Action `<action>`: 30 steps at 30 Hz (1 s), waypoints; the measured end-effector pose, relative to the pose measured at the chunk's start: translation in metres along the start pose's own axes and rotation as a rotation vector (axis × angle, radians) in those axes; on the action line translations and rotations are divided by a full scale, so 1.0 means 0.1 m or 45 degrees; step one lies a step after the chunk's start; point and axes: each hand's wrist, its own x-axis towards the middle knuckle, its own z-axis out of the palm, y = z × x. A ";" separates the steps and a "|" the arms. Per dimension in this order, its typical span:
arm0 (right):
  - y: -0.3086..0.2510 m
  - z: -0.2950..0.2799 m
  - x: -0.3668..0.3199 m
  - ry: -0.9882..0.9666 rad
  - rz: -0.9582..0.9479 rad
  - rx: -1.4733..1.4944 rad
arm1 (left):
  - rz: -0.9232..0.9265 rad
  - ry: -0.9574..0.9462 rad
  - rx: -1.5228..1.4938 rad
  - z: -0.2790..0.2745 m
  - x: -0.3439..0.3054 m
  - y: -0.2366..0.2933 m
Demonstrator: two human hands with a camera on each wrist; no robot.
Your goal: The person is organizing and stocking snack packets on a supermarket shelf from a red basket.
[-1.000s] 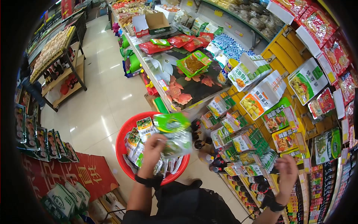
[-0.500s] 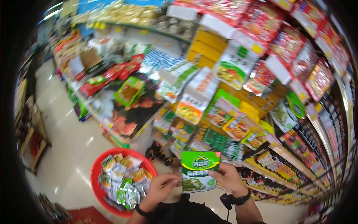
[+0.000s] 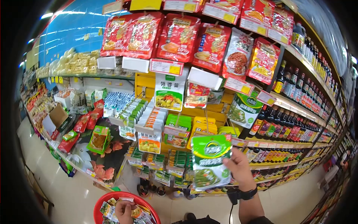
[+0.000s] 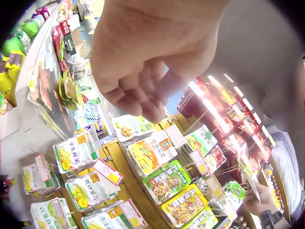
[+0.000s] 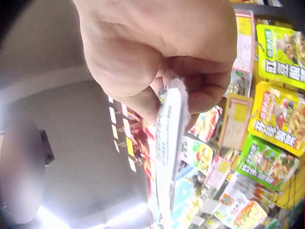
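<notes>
My right hand [image 3: 238, 166] pinches the side of a green-and-white food pouch [image 3: 209, 177] between thumb and fingers, holding it upright with its printed front showing. In the right wrist view that pouch [image 5: 167, 143] is seen edge-on below the hand. A similar pouch [image 3: 244, 112] hangs on the rack just behind and above it. My left hand [image 3: 125, 212] hangs over the red tub [image 3: 97, 205], which contains several pouches. The left wrist view shows the left hand's [image 4: 143, 71] fingers loosely curled, with nothing between them.
Hooks on a yellow rack [image 3: 143, 80] carry rows of pouches, with red packets [image 3: 179, 37] above. Bottles [image 3: 283, 119] line the shelves at right. A display table [image 3: 119, 160] stands left, bearing a green-edged packet [image 3: 99, 139] and an opened carton [image 3: 57, 115].
My left hand has come away from the pouch and moved left over the tub. The right hand has raised the pouch toward the rack. The head view has turned right and upward.
</notes>
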 end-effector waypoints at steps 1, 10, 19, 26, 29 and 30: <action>-0.12 -0.04 0.04 0.101 -0.059 -0.010 | -0.058 0.084 0.043 0.08 0.00 0.14; -0.43 -0.90 0.34 0.222 -0.205 -0.057 | -0.051 0.015 0.045 0.34 0.04 0.16; -0.45 -1.48 0.71 0.030 -0.319 -0.101 | -0.021 0.010 0.109 0.75 -0.04 0.37; -0.43 -1.85 0.81 0.004 -0.409 -0.171 | 0.032 -0.037 0.317 1.10 -0.13 0.33; -0.40 -1.96 0.91 0.000 -0.412 -0.059 | -0.015 -0.003 0.378 1.28 -0.15 0.34; -0.37 -1.99 0.94 0.000 -0.397 -0.004 | -0.030 -0.005 0.390 1.35 -0.16 0.36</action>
